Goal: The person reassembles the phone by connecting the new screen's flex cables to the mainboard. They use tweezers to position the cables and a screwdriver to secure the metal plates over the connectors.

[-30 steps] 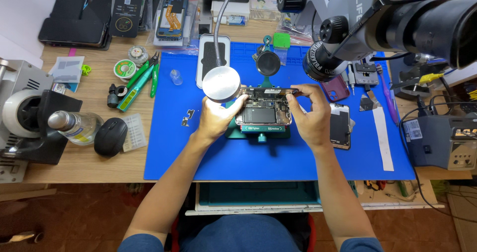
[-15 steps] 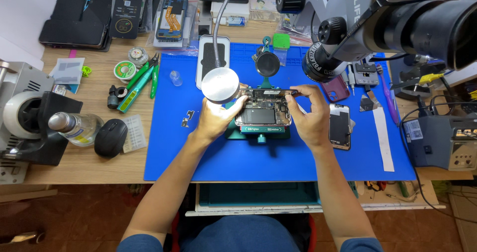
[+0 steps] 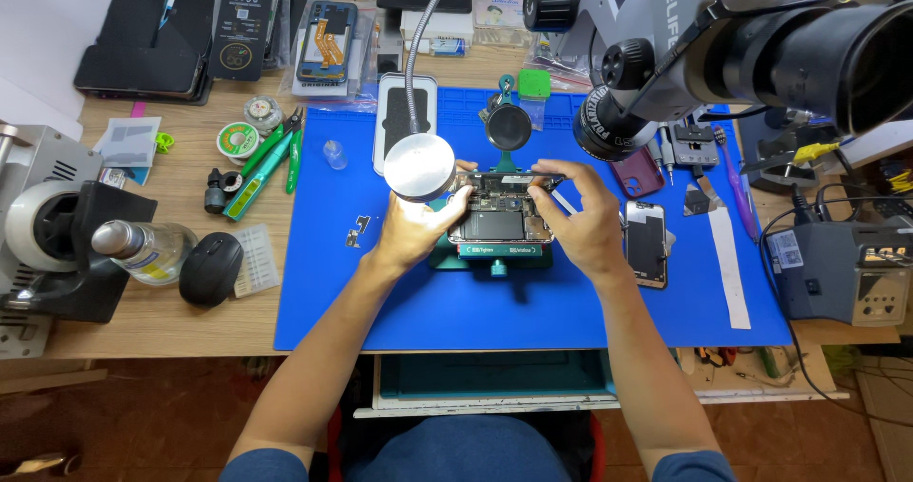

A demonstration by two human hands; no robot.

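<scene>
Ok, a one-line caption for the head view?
Both hands, left and right, steady an opened phone clamped in a green holder on a blue mat.

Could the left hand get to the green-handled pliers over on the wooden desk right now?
Probably yes: the left hand rests by the opened phone, and only bare blue mat lies between it and the pliers.

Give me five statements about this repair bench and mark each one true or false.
1. Both hands rest on the opened phone clamped in the green holder. True.
2. The left hand grips the green cutters. False: the cutters lie untouched on the wooden desk.
3. A round lamp on a flexible neck shines beside the left hand. True.
4. The black mouse sits on the blue mat. False: the mouse lies on the desk, left of the mat.
5. Another phone lies just beyond the right hand. True.
</scene>
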